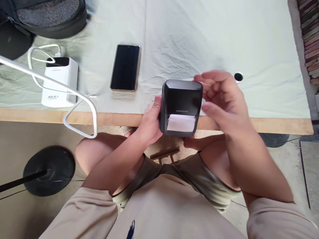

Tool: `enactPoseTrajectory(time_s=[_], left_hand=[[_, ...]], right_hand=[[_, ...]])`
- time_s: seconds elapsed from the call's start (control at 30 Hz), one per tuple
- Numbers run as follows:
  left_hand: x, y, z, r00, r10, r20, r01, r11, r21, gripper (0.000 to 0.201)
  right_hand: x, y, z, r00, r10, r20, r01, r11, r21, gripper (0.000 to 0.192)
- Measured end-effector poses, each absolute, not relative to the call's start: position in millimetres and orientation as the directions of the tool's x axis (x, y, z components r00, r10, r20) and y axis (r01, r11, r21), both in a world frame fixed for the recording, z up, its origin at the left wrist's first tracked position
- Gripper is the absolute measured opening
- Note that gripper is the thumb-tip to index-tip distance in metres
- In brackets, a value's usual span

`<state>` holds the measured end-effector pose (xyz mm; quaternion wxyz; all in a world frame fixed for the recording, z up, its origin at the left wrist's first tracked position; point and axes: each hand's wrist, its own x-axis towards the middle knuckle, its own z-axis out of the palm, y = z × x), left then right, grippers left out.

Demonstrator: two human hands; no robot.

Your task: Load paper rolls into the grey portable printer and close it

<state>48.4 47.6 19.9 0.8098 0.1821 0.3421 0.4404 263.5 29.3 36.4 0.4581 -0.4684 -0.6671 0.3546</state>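
My left hand grips a small dark grey label printer from its left side and underneath, holding it in the air just in front of the table's edge. A strip of white paper sticks out of the printer's front slot. My right hand hovers at the printer's right side with its fingers loosely curled and apart, blurred by motion. I cannot tell whether it touches the printer.
A pale cloth covers the wooden table. On it lie a black phone, a white power bank with a white cable, a small black round object and a dark bag. A black stand base sits on the floor.
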Motion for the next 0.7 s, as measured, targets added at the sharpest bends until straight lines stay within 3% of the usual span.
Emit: enactPoseTrajectory(time_s=[0.17,0.27,0.37,0.47,0.53,0.63,0.7], left_hand=[[49.5,48.8,21.1,0.336,0.856,-0.394,-0.596,0.517,0.614,0.023],[49.8,51.2,22.7,0.36,0.814,-0.455,-0.55,0.579,0.602,0.026],[49.0,53.1,25.3,0.422,0.784,-0.455,-0.531,0.62,0.578,0.037],[47.3,53.0,25.2,0.497,0.792,-0.355,-0.532,0.601,0.596,0.035],[45.9,52.1,22.6,0.505,0.81,-0.297,-0.532,0.563,0.632,0.032],[43.9,49.8,17.6,0.493,0.834,-0.246,-0.517,0.509,0.688,0.036],[43.2,48.3,15.5,0.493,0.836,-0.242,-0.486,0.496,0.72,0.043]], right_hand=[[259.3,20.9,49.5,-0.232,0.929,0.288,0.443,0.364,-0.82,0.062],[255.9,26.3,50.3,-0.083,0.906,0.415,0.481,0.401,-0.78,0.046],[248.8,36.0,53.4,0.174,0.795,0.582,0.447,0.463,-0.766,0.022],[241.2,38.7,64.0,0.306,0.764,0.568,0.409,0.433,-0.803,0.03],[240.0,36.7,71.8,0.225,0.837,0.498,0.489,0.345,-0.801,0.025],[244.8,36.5,76.4,-0.047,0.947,0.318,0.734,0.249,-0.632,0.006],[248.6,40.3,74.5,-0.158,0.973,0.168,0.835,0.222,-0.503,0.019]])
